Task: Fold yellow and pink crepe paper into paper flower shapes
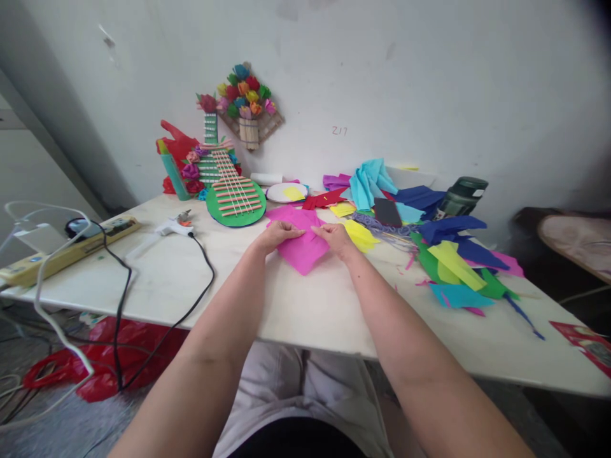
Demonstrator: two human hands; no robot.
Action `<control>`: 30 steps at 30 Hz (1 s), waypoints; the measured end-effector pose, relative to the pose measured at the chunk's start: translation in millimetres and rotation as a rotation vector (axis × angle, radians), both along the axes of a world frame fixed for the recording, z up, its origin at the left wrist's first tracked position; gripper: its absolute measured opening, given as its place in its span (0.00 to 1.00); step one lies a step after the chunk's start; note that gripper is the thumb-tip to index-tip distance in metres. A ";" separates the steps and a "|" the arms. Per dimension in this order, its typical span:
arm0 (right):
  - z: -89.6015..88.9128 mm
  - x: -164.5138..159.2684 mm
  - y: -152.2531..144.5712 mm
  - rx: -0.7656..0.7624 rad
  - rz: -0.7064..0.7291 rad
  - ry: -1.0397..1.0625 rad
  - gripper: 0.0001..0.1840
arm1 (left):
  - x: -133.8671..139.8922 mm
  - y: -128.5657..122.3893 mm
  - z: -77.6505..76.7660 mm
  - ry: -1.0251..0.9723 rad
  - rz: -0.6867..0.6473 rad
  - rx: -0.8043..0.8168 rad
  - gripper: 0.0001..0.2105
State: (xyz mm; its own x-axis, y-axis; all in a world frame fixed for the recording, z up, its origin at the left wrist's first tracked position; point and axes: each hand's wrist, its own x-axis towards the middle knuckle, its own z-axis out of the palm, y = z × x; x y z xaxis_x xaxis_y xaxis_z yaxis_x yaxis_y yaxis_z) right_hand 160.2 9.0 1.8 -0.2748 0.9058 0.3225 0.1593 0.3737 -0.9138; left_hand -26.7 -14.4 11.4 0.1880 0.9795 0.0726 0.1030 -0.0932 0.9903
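Note:
Between my hands is a sheet of pink crepe paper [303, 254], one corner pointing toward me, just over the white table. My left hand [281, 236] pinches it near its left side. With thumb and fingers together, my right hand [335, 238] grips it on the right. The two pinches are a short gap apart near the paper's middle. Behind the sheet lie a white oval disc [277, 193] with a yellow scrap on it and a green lute-shaped craft [233, 215] with sticks and strings. A yellow paper piece [360, 236] is beside my right hand.
A hot glue gun [174, 227] with a black cord and a power strip [71, 250] are on the left. Coloured paper scraps [456, 264], a dark phone-like slab [387, 212] and a dark green bottle [462, 197] occupy the right. The table's front edge [315, 347] is near my lap.

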 end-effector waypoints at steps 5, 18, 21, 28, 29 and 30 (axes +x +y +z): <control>2.5 3.6 -0.3 -0.119 -0.037 0.084 0.29 | -1.5 0.9 0.2 0.020 0.003 0.050 0.19; 0.9 0.6 1.8 -0.050 0.025 0.009 0.20 | -3.5 2.1 -1.2 0.030 -0.025 0.055 0.18; -0.5 0.0 3.7 -0.005 -0.023 -0.015 0.19 | -3.1 1.3 -0.5 0.015 -0.040 0.031 0.17; 1.5 -2.3 -2.2 -0.004 0.035 -0.044 0.17 | -0.7 1.8 -0.8 0.095 -0.071 0.063 0.15; 2.0 -2.6 -2.8 -0.004 0.042 -0.023 0.18 | -0.3 2.0 -0.7 0.093 -0.064 0.073 0.15; 2.4 -2.7 -3.0 -0.016 0.045 0.014 0.19 | 0.1 2.3 -0.5 0.081 -0.051 0.080 0.16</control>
State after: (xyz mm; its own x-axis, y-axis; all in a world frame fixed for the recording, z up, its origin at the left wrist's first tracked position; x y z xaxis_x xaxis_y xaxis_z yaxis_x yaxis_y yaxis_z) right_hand 157.5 6.0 4.3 -0.3106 0.8979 0.3119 0.1302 0.3652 -0.9218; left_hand -26.6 -12.1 10.9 0.2462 0.9601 0.1329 0.1759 -0.1791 0.9680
